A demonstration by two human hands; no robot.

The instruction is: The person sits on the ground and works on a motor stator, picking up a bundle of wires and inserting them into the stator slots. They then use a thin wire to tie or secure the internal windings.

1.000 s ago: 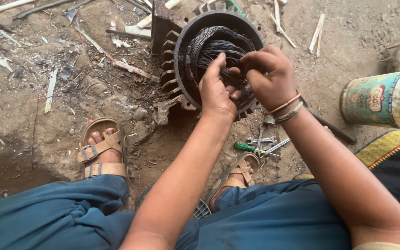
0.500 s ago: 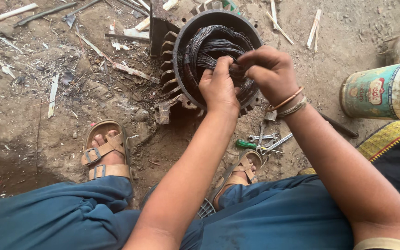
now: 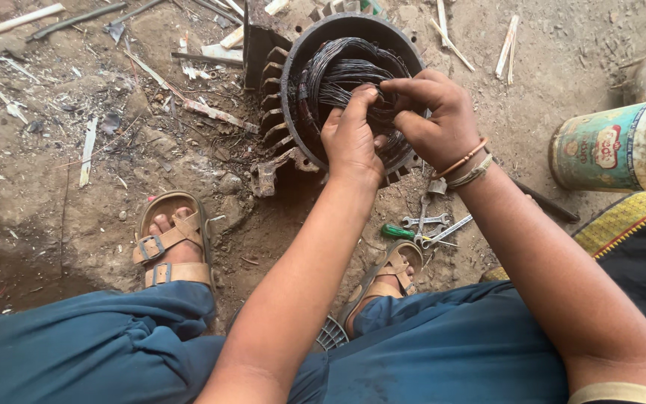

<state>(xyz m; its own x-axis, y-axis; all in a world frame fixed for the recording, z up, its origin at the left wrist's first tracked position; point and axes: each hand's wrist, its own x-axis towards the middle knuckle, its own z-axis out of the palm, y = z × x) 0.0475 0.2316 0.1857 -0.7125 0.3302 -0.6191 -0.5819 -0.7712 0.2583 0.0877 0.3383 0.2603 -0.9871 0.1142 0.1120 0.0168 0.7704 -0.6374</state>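
inside the motor housing [image 3: 278, 67], wire coil [image 3: 338, 71] under both hands.

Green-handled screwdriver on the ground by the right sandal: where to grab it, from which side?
Probably by the green handle, from above with fingers across it. The screwdriver lies flat on the dirt, handle end pointing left and bare, while its shaft end runs into the wrenches to the right, which crowd that side.
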